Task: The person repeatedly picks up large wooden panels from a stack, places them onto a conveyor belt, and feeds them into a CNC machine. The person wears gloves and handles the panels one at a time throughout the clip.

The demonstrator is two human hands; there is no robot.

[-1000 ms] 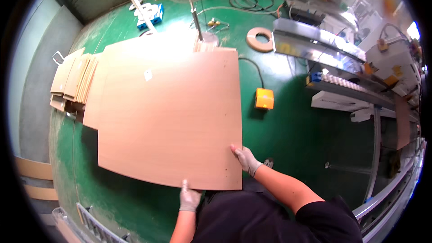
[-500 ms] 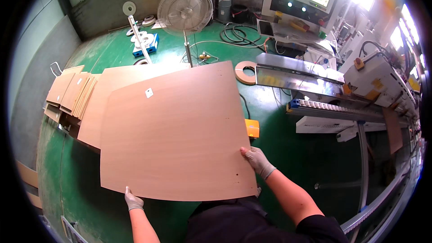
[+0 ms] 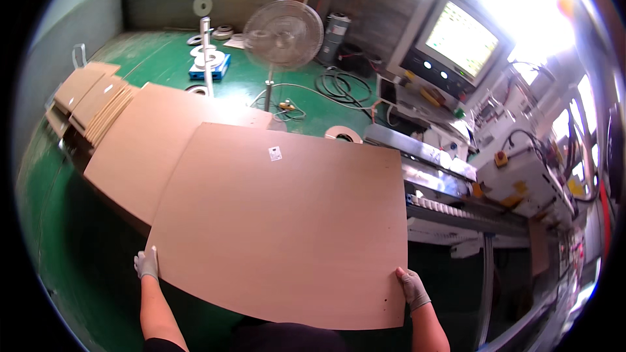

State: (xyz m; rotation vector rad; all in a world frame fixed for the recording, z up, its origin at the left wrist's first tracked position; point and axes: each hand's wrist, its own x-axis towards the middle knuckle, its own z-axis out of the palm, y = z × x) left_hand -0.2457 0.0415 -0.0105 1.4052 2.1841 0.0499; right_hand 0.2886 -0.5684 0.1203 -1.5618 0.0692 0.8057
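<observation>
A large tan wooden panel (image 3: 280, 228) spreads out in front of me, with a small white label (image 3: 274, 154) near its far edge and a few small dark holes near its right side. My left hand (image 3: 147, 263), in a pale glove, grips the panel's left edge near the close corner. Also gloved, my right hand (image 3: 412, 287) is closed on the right edge with the thumb on top. The fingers beneath the board are hidden. Beyond its left side lies another tan panel (image 3: 140, 150), partly covered by the held one.
Stacked smaller boards (image 3: 94, 101) stand at the far left. A pedestal fan (image 3: 283, 36) and rolls of edge banding (image 3: 210, 60) are at the back. On the right stands a machine with a metal rail (image 3: 430, 176) and a monitor (image 3: 462, 38); hoses (image 3: 342, 85) lie on the green floor.
The held panel has swung round and shifted right, toward the machine rail. My left hand has moved from its near edge to its left edge. The view has turned.
</observation>
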